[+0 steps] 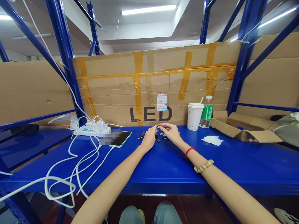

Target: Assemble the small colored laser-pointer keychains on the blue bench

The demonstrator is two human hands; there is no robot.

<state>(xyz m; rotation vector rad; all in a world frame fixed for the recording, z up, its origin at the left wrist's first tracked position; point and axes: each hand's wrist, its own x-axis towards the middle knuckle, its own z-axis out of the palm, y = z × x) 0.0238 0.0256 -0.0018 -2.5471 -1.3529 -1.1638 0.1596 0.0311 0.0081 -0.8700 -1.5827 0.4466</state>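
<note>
My two hands meet over the back middle of a blue metal shelf [163,168]. My left hand [149,137] has its fingers curled and pinched at a small metal part [158,127] held between both hands. My right hand [171,132], with a red string and a bead bracelet on the wrist, pinches the same small part from the right. Several small dark and silvery parts [163,134] lie on the shelf under the hands. A red and black pen-like piece [140,136] lies just left of my left hand.
A taped cardboard sheet marked LED [151,90] walls the back. A white paper cup [195,116] and a green-labelled water bottle [206,112] stand right of the hands, then a tissue [212,140] and an open carton [245,126]. A phone [119,138], power strip [90,128] and white cables [77,161] lie left.
</note>
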